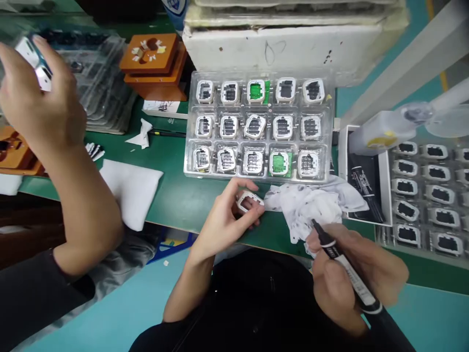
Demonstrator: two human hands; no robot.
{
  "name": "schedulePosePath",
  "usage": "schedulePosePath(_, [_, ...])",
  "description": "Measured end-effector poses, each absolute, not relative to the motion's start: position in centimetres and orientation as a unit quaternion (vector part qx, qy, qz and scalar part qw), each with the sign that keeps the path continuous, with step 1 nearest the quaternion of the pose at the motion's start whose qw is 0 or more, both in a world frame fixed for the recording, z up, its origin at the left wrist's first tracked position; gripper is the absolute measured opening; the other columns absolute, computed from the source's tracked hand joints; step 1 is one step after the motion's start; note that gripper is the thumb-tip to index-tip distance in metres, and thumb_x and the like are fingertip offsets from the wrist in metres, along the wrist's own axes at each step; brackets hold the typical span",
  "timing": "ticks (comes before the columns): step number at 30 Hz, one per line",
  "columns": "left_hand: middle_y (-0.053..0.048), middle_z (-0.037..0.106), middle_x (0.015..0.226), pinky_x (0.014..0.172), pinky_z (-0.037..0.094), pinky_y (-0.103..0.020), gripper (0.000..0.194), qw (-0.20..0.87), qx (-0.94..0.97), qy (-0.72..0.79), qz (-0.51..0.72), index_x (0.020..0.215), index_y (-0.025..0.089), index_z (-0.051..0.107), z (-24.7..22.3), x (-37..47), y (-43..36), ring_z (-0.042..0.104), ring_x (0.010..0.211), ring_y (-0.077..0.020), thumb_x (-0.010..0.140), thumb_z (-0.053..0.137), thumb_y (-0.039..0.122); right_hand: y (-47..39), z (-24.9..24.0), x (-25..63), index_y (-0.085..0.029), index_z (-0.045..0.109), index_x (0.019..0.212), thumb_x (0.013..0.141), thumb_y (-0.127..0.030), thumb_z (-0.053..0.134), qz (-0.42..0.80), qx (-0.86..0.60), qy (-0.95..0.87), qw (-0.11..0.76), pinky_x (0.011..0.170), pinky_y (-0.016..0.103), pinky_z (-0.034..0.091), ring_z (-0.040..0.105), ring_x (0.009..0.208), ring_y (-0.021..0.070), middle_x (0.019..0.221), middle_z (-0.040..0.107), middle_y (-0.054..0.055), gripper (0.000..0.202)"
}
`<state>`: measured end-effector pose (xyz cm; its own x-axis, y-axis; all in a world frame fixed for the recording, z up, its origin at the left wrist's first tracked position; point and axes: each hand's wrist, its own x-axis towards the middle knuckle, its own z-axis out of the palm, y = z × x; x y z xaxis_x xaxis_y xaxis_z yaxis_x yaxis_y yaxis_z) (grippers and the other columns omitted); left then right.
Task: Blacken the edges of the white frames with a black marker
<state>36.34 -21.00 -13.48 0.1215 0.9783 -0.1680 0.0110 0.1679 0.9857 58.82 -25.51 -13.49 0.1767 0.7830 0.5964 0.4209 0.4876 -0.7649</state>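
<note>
Marker (351, 278), thick and black with a pale label, lies across the right hand (383, 274), whose bent fingers are wrapped round the barrel. Its dark tip points away and leftward, toward a crumpled, speckled cloth (311, 208); the small print on its label is too blurred to read. The left hand (223, 217) has a white frame (250, 199) pinched between thumb and fingers, its fingers half curled and its forearm rising from below the near edge of the green table (179, 195). That frame sits inside the left hand's grasp, to the left of the marker's tip and well apart from the right hand, between the table's near edge and a clear tray (323, 156).

The cloth lies just right of the left hand. Beyond it, an open white box (387, 195) holds a dark card (361, 181) with pale lettering too small to make out. The clear tray carries three rows of five similar frames, two of them showing green. To the left, a co-worker's hand (60, 112) grips a white and teal piece (27, 51) beside stacked clear trays (104, 93). Past the clear tray's far edge, a big white box (234, 49) bears a scribbled loop and dark spots.
</note>
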Motion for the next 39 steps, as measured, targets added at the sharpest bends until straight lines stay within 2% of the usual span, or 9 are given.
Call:
schedulePosePath(2, [-0.003,0.080,0.093,0.068,0.070,-0.026,0.027,0.598,0.461,0.503,0.421,0.117,0.023,0.063,-13.5,36.3,-21.4,0.084,0.080,-0.0196,0.103,0.084,0.034,-24.8,-13.5,57.4,-0.028,0.074,0.130,0.103,-0.034,0.078,0.204,-0.436,-0.606,0.634,0.067,0.052,0.072,0.078,0.074,0.0293,0.088,0.076,0.004,0.028])
schedulePosePath(4, [-0.006,0.081,0.099,0.071,0.071,-0.028,0.028,0.617,0.453,0.503,0.401,0.114,0.021,0.068,-13.3,36.1,-21.6,0.085,0.085,-0.0220,0.100,0.087,0.037,-24.1,-13.6,56.5,-0.025,0.073,0.124,0.099,-0.023,0.079,0.235,-0.398,-0.599,0.654,0.077,0.054,0.076,0.080,0.077,0.0296,0.086,0.075,0.004,0.025])
schedulePosePath(9, [-0.003,0.071,0.096,0.067,0.059,-0.025,0.041,0.566,0.525,0.492,0.402,0.133,0.026,0.080,-13.4,35.5,-21.6,0.070,0.080,-0.0155,0.094,0.092,0.027,-23.3,-13.5,56.7,-0.025,0.071,0.133,0.091,-0.004,0.079,0.305,-0.359,-0.660,0.585,0.094,0.057,0.078,0.083,0.086,0.0287,0.094,0.080,0.004,0.048])
schedulePosePath(14, [0.002,0.071,0.094,0.068,0.056,-0.023,0.062,0.565,0.532,0.481,0.408,0.152,0.035,0.065,-14.0,35.5,-22.3,0.065,0.076,-0.0132,0.096,0.089,0.021,-23.6,-13.7,57.1,-0.023,0.071,0.131,0.084,0.002,0.083,0.314,-0.367,-0.664,0.570,0.107,0.060,0.076,0.084,0.089,0.0276,0.098,0.080,0.003,0.055])
schedulePosePath(18, [0.002,0.078,0.099,0.071,0.060,-0.021,0.048,0.582,0.494,0.464,0.448,0.131,0.030,0.058,-14.2,35.8,-22.9,0.074,0.079,-0.0125,0.096,0.090,0.021,-23.8,-13.4,56.6,-0.025,0.069,0.129,0.086,0.000,0.082,0.377,-0.362,-0.655,0.546,0.115,0.068,0.070,0.083,0.090,0.0277,0.096,0.079,0.002,0.051])
schedulePosePath(21, [-0.001,0.082,0.105,0.082,0.065,-0.022,0.041,0.557,0.543,0.460,0.428,0.127,0.027,0.061,-14.0,36.0,-23.0,0.080,0.091,-0.0140,0.097,0.088,0.019,-23.7,-13.1,55.9,-0.024,0.072,0.125,0.086,0.001,0.082,0.351,-0.378,-0.652,0.556,0.112,0.064,0.073,0.084,0.090,0.0266,0.096,0.078,0.000,0.047])
schedulePosePath(27, [0.002,0.086,0.107,0.084,0.065,-0.017,0.040,0.478,0.610,0.468,0.424,0.129,0.027,0.064,-14.0,36.3,-23.1,0.085,0.094,-0.0120,0.098,0.086,0.014,-23.4,-13.1,54.5,-0.022,0.080,0.111,0.088,-0.002,0.084,0.214,-0.430,-0.660,0.578,0.086,0.037,0.080,0.089,0.100,0.0313,0.095,0.083,0.002,0.031])
schedulePosePath(31, [0.004,0.085,0.100,0.080,0.064,-0.015,0.039,0.452,0.628,0.476,0.418,0.129,0.027,0.064,-14.0,36.4,-23.3,0.084,0.088,-0.0099,0.099,0.086,0.014,-23.3,-13.0,54.4,-0.023,0.080,0.110,0.090,-0.002,0.083,0.203,-0.434,-0.663,0.575,0.090,0.038,0.080,0.088,0.089,0.0275,0.088,0.081,0.000,0.029])
schedulePosePath(39, [0.003,0.084,0.094,0.073,0.064,-0.017,0.036,0.415,0.651,0.488,0.408,0.126,0.026,0.065,-13.8,36.5,-23.3,0.082,0.081,-0.0118,0.099,0.087,0.017,-23.3,-13.1,54.6,-0.020,0.080,0.106,0.090,-0.002,0.083,0.202,-0.430,-0.676,0.563,0.075,0.036,0.078,0.089,0.093,0.0296,0.084,0.078,0.000,0.025])
